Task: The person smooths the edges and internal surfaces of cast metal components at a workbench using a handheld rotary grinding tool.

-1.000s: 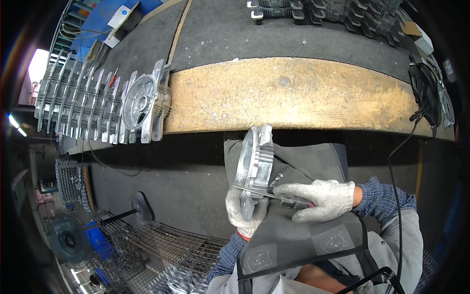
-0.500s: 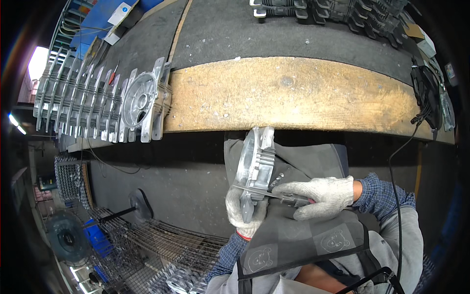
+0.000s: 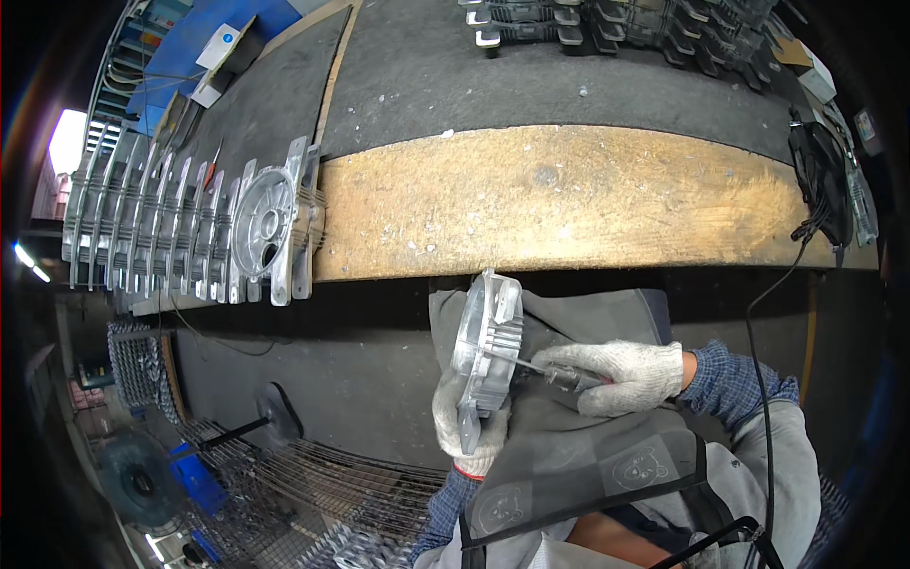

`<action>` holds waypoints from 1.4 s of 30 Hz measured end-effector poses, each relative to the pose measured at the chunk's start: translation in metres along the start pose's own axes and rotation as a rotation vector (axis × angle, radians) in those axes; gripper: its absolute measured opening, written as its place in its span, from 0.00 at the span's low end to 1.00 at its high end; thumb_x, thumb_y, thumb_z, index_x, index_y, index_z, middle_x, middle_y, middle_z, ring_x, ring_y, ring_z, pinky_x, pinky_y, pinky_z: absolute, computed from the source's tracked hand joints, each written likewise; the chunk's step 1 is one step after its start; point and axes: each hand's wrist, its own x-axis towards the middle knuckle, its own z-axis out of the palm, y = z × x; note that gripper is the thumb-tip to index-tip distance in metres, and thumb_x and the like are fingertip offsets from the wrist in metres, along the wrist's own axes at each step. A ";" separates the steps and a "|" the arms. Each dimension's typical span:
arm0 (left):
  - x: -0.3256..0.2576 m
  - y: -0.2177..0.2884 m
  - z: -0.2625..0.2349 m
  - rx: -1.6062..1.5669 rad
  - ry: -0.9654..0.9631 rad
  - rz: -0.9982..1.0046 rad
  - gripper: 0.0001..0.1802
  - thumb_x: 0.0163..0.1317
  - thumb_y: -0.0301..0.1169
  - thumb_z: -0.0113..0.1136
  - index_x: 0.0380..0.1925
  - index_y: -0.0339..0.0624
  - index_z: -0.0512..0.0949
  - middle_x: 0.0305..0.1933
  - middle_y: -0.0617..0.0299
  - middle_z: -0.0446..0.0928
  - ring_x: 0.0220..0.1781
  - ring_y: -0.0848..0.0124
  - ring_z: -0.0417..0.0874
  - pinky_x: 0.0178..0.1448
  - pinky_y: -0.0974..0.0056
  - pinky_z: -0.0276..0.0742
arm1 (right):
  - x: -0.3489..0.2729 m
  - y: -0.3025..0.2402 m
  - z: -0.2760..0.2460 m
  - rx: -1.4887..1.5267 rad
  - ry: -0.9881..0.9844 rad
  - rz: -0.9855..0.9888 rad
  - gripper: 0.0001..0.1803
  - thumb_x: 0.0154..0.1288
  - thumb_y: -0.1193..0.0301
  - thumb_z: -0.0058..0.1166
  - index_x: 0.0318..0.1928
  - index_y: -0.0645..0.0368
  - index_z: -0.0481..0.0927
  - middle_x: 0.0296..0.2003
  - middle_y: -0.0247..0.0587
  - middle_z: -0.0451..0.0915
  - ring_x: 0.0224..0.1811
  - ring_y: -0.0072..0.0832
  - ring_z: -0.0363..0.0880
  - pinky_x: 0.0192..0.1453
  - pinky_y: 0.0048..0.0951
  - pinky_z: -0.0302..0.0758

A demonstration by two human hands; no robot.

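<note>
My gloved left hand point(image 3: 450, 417) grips the lower end of a silvery cast-metal housing point(image 3: 490, 351), held upright on edge over my apron. The housing has a round rim, ribbed side and flat mounting tabs. In my gloved right hand point(image 3: 626, 377) is a slim file-like tool point(image 3: 559, 374) with a greyish handle. Its thin metal shaft points left, and the tip meets or passes behind the housing's ribbed side; I cannot tell which. The left fingers are partly hidden behind the casting.
Similar housings point(image 3: 156, 223) stand in a row at the bench's left; more castings point(image 3: 578, 24) are stacked at the back. The wooden bench edge point(image 3: 550, 204) carries metal chips. A black cable point(image 3: 758, 332) hangs at the right. Wire racking point(image 3: 313, 455) stands lower left.
The housing has dropped slightly in view and turned a little. The tool's shaft, which lay across the housing's lower part, now reaches its ribbed side higher up. Both hands keep their holds.
</note>
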 end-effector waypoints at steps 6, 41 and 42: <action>-0.008 -0.018 -0.010 0.006 -0.213 -0.192 0.42 0.54 0.36 0.86 0.66 0.40 0.73 0.67 0.40 0.80 0.67 0.43 0.84 0.71 0.43 0.80 | 0.011 -0.016 -0.013 -0.051 -0.071 0.061 0.44 0.81 0.54 0.59 0.87 0.56 0.58 0.74 0.54 0.77 0.74 0.46 0.80 0.78 0.41 0.76; -0.009 -0.013 -0.010 -0.072 -0.010 -0.106 0.48 0.53 0.39 0.90 0.70 0.38 0.72 0.65 0.46 0.77 0.59 0.54 0.85 0.62 0.51 0.83 | 0.043 -0.029 -0.006 -0.329 -0.223 0.052 0.48 0.79 0.38 0.56 0.82 0.59 0.60 0.55 0.66 0.88 0.55 0.58 0.91 0.60 0.53 0.88; 0.001 -0.001 -0.013 0.144 -0.029 0.022 0.51 0.52 0.38 0.90 0.72 0.38 0.70 0.67 0.46 0.75 0.62 0.52 0.83 0.66 0.50 0.83 | 0.037 -0.017 -0.009 -0.283 -0.120 -0.021 0.47 0.79 0.40 0.57 0.82 0.60 0.61 0.56 0.64 0.89 0.57 0.58 0.91 0.62 0.52 0.88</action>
